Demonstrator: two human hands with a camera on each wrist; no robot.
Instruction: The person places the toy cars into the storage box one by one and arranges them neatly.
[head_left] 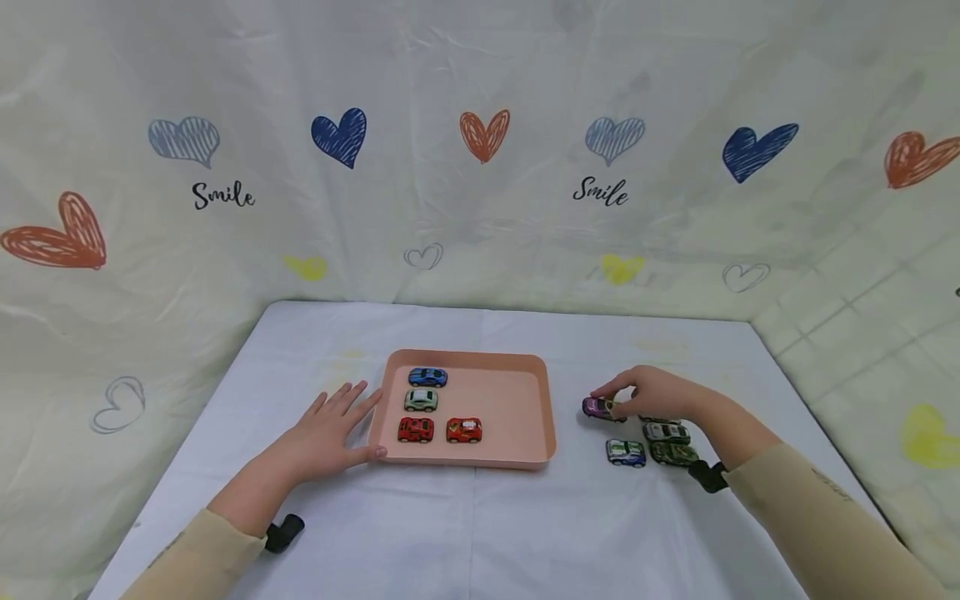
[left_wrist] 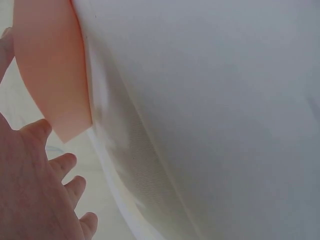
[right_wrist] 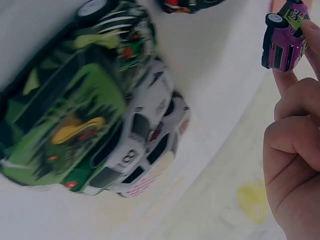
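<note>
My right hand (head_left: 660, 393) pinches a purple toy car (head_left: 598, 407) between thumb and finger, right of the pink tray; the right wrist view shows this purple car clear of the parked cars. With fingers spread, my left hand (head_left: 322, 435) touches the left rim of the pink tray (head_left: 517, 417). Inside the tray, a blue car (head_left: 427, 377) and a pale green car (head_left: 421, 400) stand above a red car (head_left: 416, 430) at the left. Another red car (head_left: 464, 430) is beside that one. The left wrist view shows only the tray's outer wall (left_wrist: 52, 65) and my fingers.
Below my right hand are a green-and-blue car (head_left: 626, 452), a dark green car (head_left: 673, 454) and a white car (head_left: 666, 432). One more car is partly hidden behind the hand. A white cloth (head_left: 420, 533) covers the table; a heart-printed curtain (head_left: 480, 217) hangs behind.
</note>
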